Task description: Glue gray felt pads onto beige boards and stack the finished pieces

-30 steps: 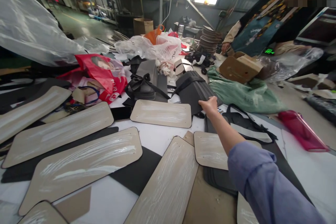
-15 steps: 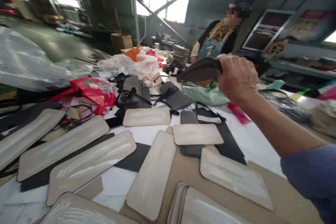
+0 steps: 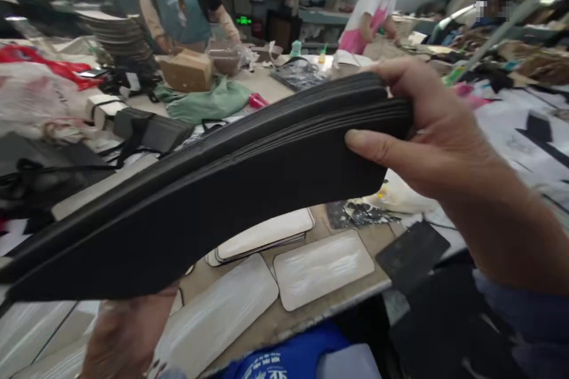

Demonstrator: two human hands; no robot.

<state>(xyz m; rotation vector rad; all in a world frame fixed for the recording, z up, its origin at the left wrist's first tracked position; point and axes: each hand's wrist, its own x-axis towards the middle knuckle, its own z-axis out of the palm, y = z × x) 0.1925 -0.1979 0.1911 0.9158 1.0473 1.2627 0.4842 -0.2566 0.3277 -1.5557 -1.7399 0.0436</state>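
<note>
A thick stack of black, gently curved flat pieces (image 3: pixel 275 172) is held up across the view, slanting from lower left to upper right. Around its right end my right hand (image 3: pixel 440 124) is closed, with the thumb on the near face and the fingers over the top edge. My left hand (image 3: pixel 131 331) bears the stack from below near its left end; its fingers are hidden behind the pieces. Under the stack, beige rounded panels (image 3: pixel 324 269) with a shiny wet-looking coat lie on brown board (image 3: pixel 306 317). A small pile of similar panels (image 3: pixel 267 234) sits just behind.
Across the table stand a cardboard box (image 3: pixel 186 69), a green bag (image 3: pixel 207 98) and a tall pile of curved pieces (image 3: pixel 118 41). Two people (image 3: pixel 178 6) work beyond, and another is far right. Blue printed cloth (image 3: pixel 284 358) shows at the near edge.
My view has swung right and down. My right hand, earlier raised over the table's far side with a dark curved piece, is now close with a thick stack; my left hand has come into view.
</note>
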